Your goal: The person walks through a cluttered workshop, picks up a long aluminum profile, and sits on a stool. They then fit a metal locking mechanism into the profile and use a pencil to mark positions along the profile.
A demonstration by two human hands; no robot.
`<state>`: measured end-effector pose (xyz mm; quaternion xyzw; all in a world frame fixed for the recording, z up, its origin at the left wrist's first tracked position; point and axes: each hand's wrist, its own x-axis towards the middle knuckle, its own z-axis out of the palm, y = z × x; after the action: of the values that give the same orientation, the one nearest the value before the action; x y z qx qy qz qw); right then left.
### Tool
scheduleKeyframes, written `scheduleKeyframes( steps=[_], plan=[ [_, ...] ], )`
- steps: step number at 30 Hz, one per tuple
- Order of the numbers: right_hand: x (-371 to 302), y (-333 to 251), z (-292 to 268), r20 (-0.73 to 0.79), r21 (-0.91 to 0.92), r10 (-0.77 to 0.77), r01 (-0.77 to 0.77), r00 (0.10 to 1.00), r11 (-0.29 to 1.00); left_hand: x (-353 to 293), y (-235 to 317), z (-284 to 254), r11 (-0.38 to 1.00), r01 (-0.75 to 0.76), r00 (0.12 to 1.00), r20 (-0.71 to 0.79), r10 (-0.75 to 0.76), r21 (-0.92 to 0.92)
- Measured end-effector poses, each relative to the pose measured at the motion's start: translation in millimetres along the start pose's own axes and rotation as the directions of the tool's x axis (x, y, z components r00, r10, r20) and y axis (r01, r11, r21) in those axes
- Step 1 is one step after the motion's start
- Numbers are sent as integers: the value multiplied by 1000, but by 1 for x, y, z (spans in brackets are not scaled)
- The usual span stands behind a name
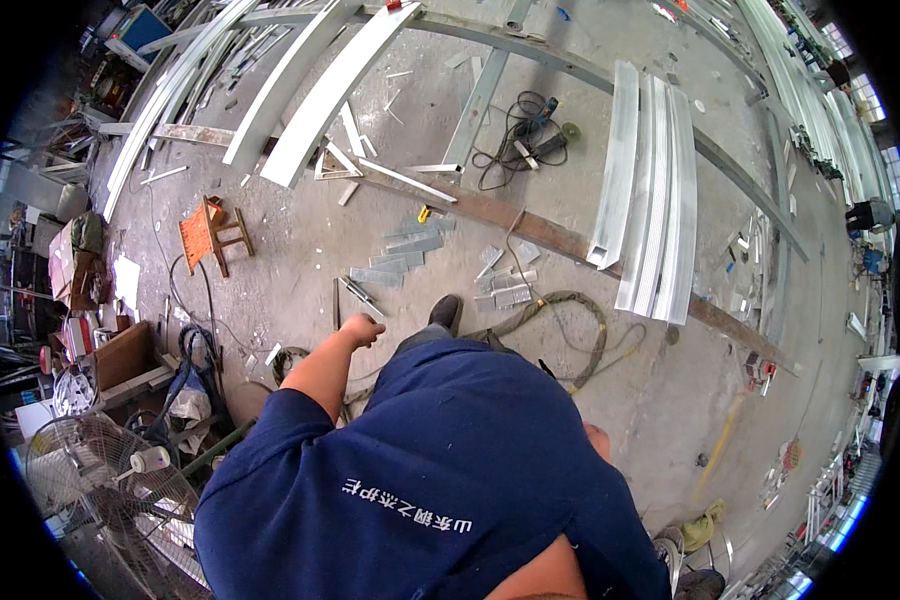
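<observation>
In the head view, the left hand (362, 329) is curled above the floor (295, 240); I cannot tell if its grip holds anything; thin metal strips (360, 296) lie just past it; the right hand (597, 441) is mostly hidden by the shirt (450, 415), so I cannot tell its grip; long white beams (342, 88) rest across a brown rail (540, 231), maybe to stay off the ground; their ends poke past it; there is bare room by the orange stool (198, 238); a looped hose (602, 335) crowds the shoe (447, 312).
</observation>
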<state>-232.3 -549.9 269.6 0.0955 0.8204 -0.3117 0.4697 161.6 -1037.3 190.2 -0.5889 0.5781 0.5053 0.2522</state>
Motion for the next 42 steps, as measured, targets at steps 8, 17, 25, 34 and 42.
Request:
scheduleKeyframes(
  steps=[8, 17, 25, 34, 42],
  plan=[
    [-11, 0, 12, 48, -103, -43, 48, 998, 994, 28, -10, -18, 999, -3, 999, 39, 4, -33],
    [14, -23, 41, 49, -3, 34, -34, 998, 999, 27, -19, -46, 991, 38, 997, -60, -47, -131],
    [106, -16, 14, 156, -52, 178, -172, 972, 984, -55, -19, -20, 976, -61, 981, -193, 20, -209],
    [217, -117, 62, 272, -220, -11, 73, 962, 973, -149, -150, 52, 782, 182, 900, -219, -376, -596],
    [145, -247, 178, 374, -292, -204, 323, 905, 900, -176, -192, 89, 696, 364, 881, -15, -474, -619]
  ],
)
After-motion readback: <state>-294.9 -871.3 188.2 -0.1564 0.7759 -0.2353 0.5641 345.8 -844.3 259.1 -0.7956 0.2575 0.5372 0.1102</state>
